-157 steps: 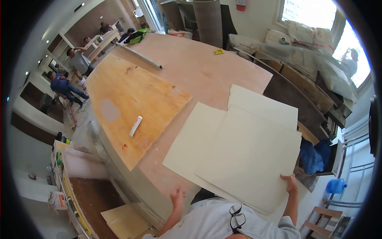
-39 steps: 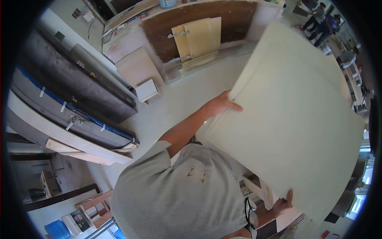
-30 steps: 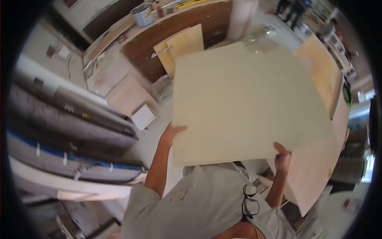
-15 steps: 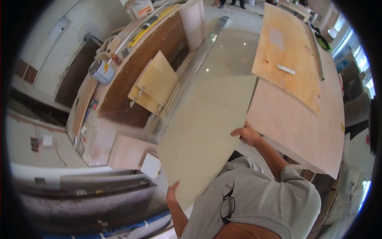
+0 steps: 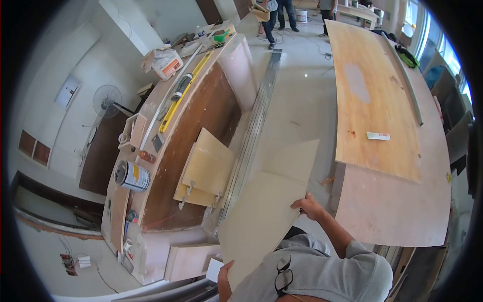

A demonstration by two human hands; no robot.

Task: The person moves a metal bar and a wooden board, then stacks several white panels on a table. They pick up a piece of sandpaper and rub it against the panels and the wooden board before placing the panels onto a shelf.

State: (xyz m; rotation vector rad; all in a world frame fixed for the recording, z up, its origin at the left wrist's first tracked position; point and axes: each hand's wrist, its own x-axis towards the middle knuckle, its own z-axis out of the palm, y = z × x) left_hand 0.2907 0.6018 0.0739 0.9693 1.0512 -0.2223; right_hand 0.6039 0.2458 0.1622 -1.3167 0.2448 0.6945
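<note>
A cream-coloured flat panel (image 5: pixel 261 216) lies tilted in front of my body, held in both hands. My right hand (image 5: pixel 308 206) grips its right edge, with the thumb lying over the top face. At the near left corner my left hand (image 5: pixel 225 276) clasps the edge, partly cut off by the frame's bottom. Past the panel's far edge shows another pale cream sheet (image 5: pixel 302 158), overlapped by the held one. To the left, two yellowish boards with metal hinges (image 5: pixel 209 163) lean against a brown counter front.
Long metal channels (image 5: pixel 251 113) run along the floor beside the counter. A paint can (image 5: pixel 132 176), a yellow level (image 5: pixel 186 90) and a bag (image 5: pixel 163 63) stand on the counter. At right, a plywood sheet (image 5: pixel 372 105) lies on a larger pinkish board (image 5: pixel 392 211). People (image 5: pixel 284 15) stand at the back.
My view has lifted, bringing the people and far floor into sight. The panel's far end has drawn away from the plywood stack, and a second cream sheet now shows beyond it. Both hands keep hold.
</note>
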